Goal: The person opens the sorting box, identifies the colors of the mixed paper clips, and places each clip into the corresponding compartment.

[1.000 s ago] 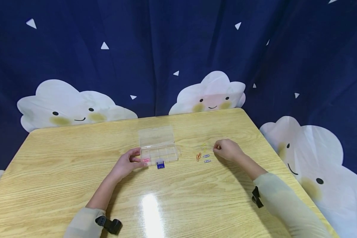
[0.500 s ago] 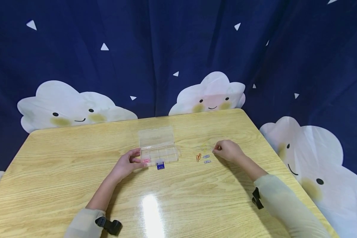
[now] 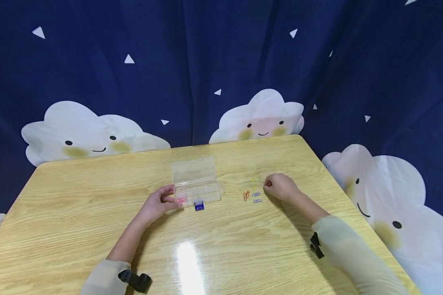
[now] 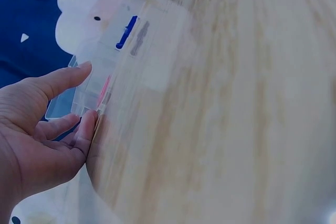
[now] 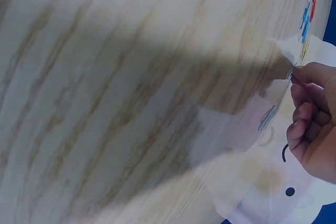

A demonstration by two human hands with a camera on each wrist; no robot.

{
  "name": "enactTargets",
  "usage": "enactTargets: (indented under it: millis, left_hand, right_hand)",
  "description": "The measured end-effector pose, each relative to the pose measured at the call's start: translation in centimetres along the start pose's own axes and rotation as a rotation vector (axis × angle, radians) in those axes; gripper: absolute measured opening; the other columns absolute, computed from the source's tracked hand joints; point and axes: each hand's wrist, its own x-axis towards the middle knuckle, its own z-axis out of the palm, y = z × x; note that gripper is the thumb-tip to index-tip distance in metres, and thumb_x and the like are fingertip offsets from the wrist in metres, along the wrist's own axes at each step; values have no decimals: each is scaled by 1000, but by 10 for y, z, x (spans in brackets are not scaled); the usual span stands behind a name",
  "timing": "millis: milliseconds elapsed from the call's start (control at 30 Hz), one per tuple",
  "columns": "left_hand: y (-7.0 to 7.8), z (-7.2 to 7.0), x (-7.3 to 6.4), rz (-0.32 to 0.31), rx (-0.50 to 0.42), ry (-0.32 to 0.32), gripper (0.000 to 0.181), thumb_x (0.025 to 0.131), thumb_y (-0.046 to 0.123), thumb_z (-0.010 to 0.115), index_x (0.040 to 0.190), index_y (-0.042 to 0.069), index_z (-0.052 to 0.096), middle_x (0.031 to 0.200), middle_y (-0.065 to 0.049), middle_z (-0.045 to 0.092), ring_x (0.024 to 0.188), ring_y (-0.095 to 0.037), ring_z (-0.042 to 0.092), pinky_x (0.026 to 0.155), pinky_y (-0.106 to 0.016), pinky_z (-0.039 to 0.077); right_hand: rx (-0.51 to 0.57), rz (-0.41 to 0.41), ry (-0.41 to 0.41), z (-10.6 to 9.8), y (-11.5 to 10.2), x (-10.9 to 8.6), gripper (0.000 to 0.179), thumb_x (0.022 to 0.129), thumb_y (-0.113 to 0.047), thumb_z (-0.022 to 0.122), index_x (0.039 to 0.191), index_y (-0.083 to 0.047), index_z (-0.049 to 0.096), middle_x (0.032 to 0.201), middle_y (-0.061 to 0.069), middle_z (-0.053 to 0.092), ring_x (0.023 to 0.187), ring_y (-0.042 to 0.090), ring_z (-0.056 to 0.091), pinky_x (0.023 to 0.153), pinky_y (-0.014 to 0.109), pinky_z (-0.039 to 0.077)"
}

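Note:
A clear plastic compartment box (image 3: 208,189) stands with its lid (image 3: 193,169) raised, and a blue latch (image 3: 199,205) hangs at its front. Pink paper clips (image 3: 181,200) lie in its front left compartment. My left hand (image 3: 156,207) holds the box's left end between thumb and fingers. To the right of the box, my right hand (image 3: 282,187) pinches a small whitish paper clip (image 5: 291,73) between thumb and forefinger, low over the table. Close to this hand lie yellow paper clips (image 3: 254,183), blue paper clips (image 3: 256,194) and red paper clips (image 3: 246,196).
In the right wrist view another pale bluish paper clip (image 5: 266,118) lies on the table beyond the hand. The wooden table (image 3: 236,246) reaches back to a dark blue curtain (image 3: 192,61) with cloud prints. Each sleeve carries a black wrist camera (image 3: 135,280).
The right hand has shifted very slightly left, its fingertips still together. The left hand and the box stay in place.

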Motion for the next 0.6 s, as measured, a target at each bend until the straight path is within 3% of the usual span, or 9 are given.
enactTargets:
  millis: [600]
  left_hand:
    - [-1, 1, 1, 5, -8, 9, 74, 71, 21, 73, 134, 8, 35, 128, -15, 43, 101, -24, 49, 70, -21, 43]
  right_hand:
    - [77, 106, -57, -2, -5, 4, 9, 78, -20, 58, 75, -11, 59, 68, 0, 58, 57, 13, 49, 54, 26, 39]
